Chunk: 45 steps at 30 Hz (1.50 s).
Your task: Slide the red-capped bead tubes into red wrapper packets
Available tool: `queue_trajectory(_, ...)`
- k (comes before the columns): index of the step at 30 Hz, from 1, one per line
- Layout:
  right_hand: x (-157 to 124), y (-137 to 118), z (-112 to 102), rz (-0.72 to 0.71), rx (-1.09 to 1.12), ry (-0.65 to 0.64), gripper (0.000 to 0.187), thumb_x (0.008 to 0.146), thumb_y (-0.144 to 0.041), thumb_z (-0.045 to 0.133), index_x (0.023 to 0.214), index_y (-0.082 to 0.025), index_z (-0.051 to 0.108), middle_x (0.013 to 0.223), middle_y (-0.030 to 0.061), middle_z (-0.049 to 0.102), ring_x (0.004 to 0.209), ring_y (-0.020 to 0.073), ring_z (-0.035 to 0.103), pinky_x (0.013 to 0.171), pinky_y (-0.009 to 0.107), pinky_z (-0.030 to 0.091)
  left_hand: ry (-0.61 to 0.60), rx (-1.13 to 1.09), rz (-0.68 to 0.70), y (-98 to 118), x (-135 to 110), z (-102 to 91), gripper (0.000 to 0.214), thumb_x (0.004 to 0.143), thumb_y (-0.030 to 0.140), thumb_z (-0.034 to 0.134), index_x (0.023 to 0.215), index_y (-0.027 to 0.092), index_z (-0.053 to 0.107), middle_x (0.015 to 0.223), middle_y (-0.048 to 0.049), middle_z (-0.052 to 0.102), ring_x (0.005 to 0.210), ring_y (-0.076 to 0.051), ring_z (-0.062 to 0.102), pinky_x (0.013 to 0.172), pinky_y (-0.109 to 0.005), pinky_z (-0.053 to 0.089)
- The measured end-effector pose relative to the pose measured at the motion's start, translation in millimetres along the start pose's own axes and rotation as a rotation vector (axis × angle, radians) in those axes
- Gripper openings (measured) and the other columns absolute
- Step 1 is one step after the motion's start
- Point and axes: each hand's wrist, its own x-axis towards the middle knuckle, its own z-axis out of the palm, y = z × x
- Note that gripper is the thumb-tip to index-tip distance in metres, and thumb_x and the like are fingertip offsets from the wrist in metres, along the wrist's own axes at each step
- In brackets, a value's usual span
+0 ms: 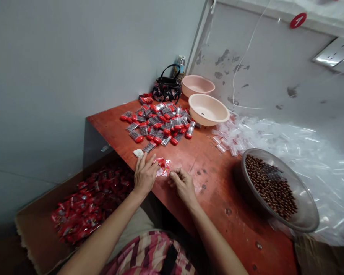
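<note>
A small stack of red printed clear packets (164, 167) lies near the table's front edge. My left hand (145, 175) rests over its left side, with the fingers stretched out and apart. At the stack's right corner, my right hand (184, 185) has thumb and forefinger closed on a packet's edge; its other fingers curl underneath, partly hidden. A crumpled white wad (138, 153) sits just beyond my left fingertips. Behind it is a heap of clear tubes with red caps (160, 123), filled with dark brown balls.
On the right stands a grey bowl (309, 214) of brown balls (268, 187), beside a big pile of clear empty tubes (298, 145). Two pale basins (208, 120) and a black handbag (166, 91) are at the back. A cardboard box (34, 233) of red packets (86, 206) is below left.
</note>
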Motion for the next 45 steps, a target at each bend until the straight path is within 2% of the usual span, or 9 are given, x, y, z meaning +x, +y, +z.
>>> queue_trajectory(7, 31.0, 3.0, 11.9, -0.089, 0.024, 0.043, 0.028, 0.071, -0.029, 0.061, 0.095, -0.019, 0.053, 0.073, -0.0007, 0.060, 0.066, 0.0127, 0.057, 0.064, 0.025, 0.046, 0.049, -0.264, -0.051, 20.5, -4.1, -13.8, 0.030, 0.078, 0.022, 0.050, 0.107, 0.021, 0.058, 0.122, -0.0069, 0.052, 0.122, -0.027, 0.032, 0.097, -0.049, 0.029)
queue_trajectory(13, 38.5, -2.1, 8.9, -0.034, 0.102, -0.159, 0.027, 0.069, -0.026, 0.063, 0.092, -0.019, 0.051, 0.060, -0.0046, 0.056, 0.052, 0.0104, 0.054, 0.053, 0.022, 0.044, -0.204, -1.093, -0.766, 27.7, -1.3, -31.2, 0.032, 0.070, 0.037, 0.059, 0.094, 0.015, 0.064, 0.088, -0.0078, 0.067, 0.079, -0.023, 0.062, 0.072, -0.035, 0.050)
queue_trajectory(18, 76.6, -11.0, -8.3, -0.274, -0.598, -0.114, 0.019, 0.082, -0.024, 0.043, 0.094, -0.019, 0.057, 0.086, 0.0043, 0.063, 0.077, 0.0177, 0.057, 0.070, 0.030, 0.045, -0.191, -1.393, -1.053, 26.0, 3.8, -34.9, 0.021, 0.061, 0.030, 0.069, 0.064, 0.010, 0.066, 0.064, -0.0058, 0.065, 0.062, -0.015, 0.060, 0.058, -0.024, 0.049)
queue_trajectory(22, 124.7, -24.9, -26.8, -0.487, -1.267, -0.009, 0.035, 0.082, -0.010, 0.037, 0.113, -0.018, 0.050, 0.128, 0.0121, 0.042, 0.114, 0.0259, 0.037, 0.089, 0.040, 0.032, -0.126, -1.435, -1.161, 23.1, 2.8, -36.6, 0.019, 0.058, 0.027, 0.071, 0.062, 0.009, 0.066, 0.060, -0.0054, 0.065, 0.055, -0.012, 0.058, 0.051, -0.019, 0.047)
queue_trajectory(28, 154.3, -33.1, -38.1, -0.507, -1.271, -0.154, 0.029, 0.081, -0.009, 0.039, 0.105, -0.018, 0.054, 0.128, 0.0110, 0.043, 0.119, 0.0259, 0.030, 0.094, 0.040, 0.023, -0.038, -1.594, -1.275, 18.0, 2.3, -40.6, 0.017, 0.058, 0.022, 0.072, 0.065, 0.009, 0.065, 0.063, -0.0047, 0.065, 0.055, -0.011, 0.059, 0.053, -0.021, 0.049)
queue_trajectory(34, 94.1, -21.3, -36.0, -0.376, -1.090, -0.072, 0.025, 0.089, -0.026, 0.029, 0.093, -0.018, 0.052, 0.074, 0.0063, 0.062, 0.071, 0.0209, 0.058, 0.066, 0.033, 0.042, 0.128, -1.699, -1.383, 14.9, 4.8, -38.6, 0.009, 0.063, 0.015, 0.068, 0.063, 0.010, 0.062, 0.058, -0.0014, 0.062, 0.051, -0.009, 0.057, 0.050, -0.019, 0.049)
queue_trajectory(36, 55.0, -14.0, -27.4, -0.258, -0.788, -0.059, 0.029, 0.090, -0.032, 0.024, 0.090, -0.021, 0.051, 0.056, -0.0005, 0.057, 0.049, 0.0156, 0.055, 0.051, 0.026, 0.042, 0.192, -1.737, -1.421, 15.4, 6.2, -35.0, 0.004, 0.066, 0.012, 0.065, 0.065, 0.011, 0.061, 0.060, -0.0017, 0.063, 0.054, -0.010, 0.059, 0.053, -0.021, 0.051)
queue_trajectory(40, -13.1, -4.8, -3.2, -0.047, -0.259, -0.121, 0.023, 0.085, -0.038, 0.039, 0.094, -0.021, 0.052, 0.057, -0.0021, 0.057, 0.045, 0.0132, 0.055, 0.045, 0.023, 0.044, 0.249, -1.809, -1.450, 20.4, 9.7, -26.7, 0.002, 0.070, 0.010, 0.061, 0.071, 0.012, 0.061, 0.068, -0.0026, 0.065, 0.061, -0.012, 0.062, 0.060, -0.025, 0.054)
queue_trajectory(45, -36.7, -3.4, 10.1, -0.033, -0.178, -0.018, 0.023, 0.081, -0.036, 0.047, 0.097, -0.020, 0.054, 0.073, 0.0017, 0.062, 0.048, 0.0118, 0.057, 0.046, 0.023, 0.047, 0.209, -1.855, -1.396, 34.3, 11.3, -22.5, 0.005, 0.071, 0.010, 0.060, 0.076, 0.013, 0.062, 0.073, -0.0034, 0.066, 0.063, -0.012, 0.062, 0.056, -0.022, 0.053)
